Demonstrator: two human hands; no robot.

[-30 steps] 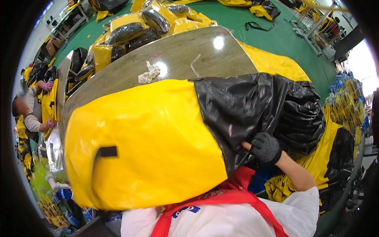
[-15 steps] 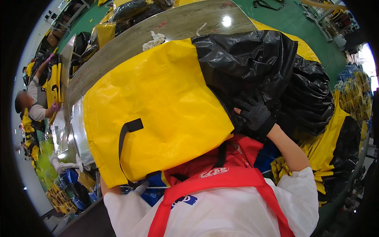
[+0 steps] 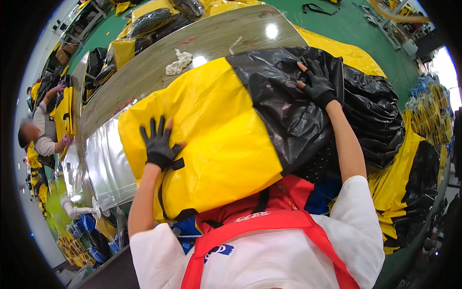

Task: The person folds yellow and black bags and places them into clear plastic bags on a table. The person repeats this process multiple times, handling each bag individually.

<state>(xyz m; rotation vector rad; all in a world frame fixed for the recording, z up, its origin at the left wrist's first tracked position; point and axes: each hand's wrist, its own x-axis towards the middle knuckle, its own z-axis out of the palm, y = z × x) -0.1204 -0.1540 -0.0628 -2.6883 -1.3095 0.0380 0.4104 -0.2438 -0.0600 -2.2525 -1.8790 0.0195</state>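
Note:
A large yellow-and-black bag of coated fabric (image 3: 216, 130) lies flat across the table in front of me. My left hand (image 3: 161, 144), in a dark glove with bare thumb tip, rests spread on its yellow part, beside a black strap tab (image 3: 178, 164). My right hand (image 3: 316, 84), gloved in dotted black, presses on the black part near its far right corner, fingers stretched out. Neither hand grips anything. Clear plastic sheets (image 3: 108, 164) stick out from beneath the bag's left edge. The underside of the bag is hidden.
A crumpled white cloth (image 3: 178, 62) lies on the wood-look table (image 3: 144, 86) beyond the bag. More black and yellow bags (image 3: 373, 115) are heaped at the right. Wrapped bags (image 3: 151, 19) sit past the far edge. At far left, a person (image 3: 41, 127) handles yellow pieces.
My left hand has come from under the bag's left edge onto its top. My right hand has moved farther away over the black part. The bag's left edge has shifted right, baring more plastic.

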